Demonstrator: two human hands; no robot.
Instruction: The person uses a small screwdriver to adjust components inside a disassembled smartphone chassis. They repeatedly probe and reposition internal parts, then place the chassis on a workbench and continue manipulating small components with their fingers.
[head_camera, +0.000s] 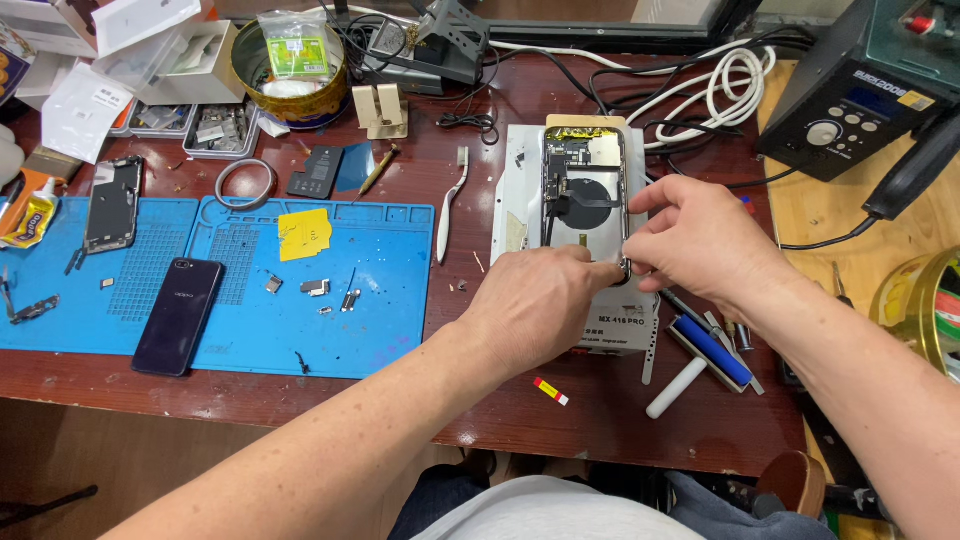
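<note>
Left hand (540, 305), right hand (700, 240) pinch near corner of opened phone (585, 185).

Showing: blue grid-patterned mat (390, 330), dark red-brown desk (600, 410), yellow note (304, 234), glossy black phone (178, 315), white cable (725, 85), blue roller (712, 350).

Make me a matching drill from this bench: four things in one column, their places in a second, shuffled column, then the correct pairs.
Things:
1. dark phone
2. opened phone body
3. white toothbrush
4. blue roller

Places:
A. on the bare wood between the blue mat and the white block
B. right of the white block, near the right hand's wrist
C. lying on the blue mat
D. on top of the white block, under both hands

The left hand meets the right hand at the opened phone body's lower corner.

Pairs: 1-C, 2-D, 3-A, 4-B
</note>
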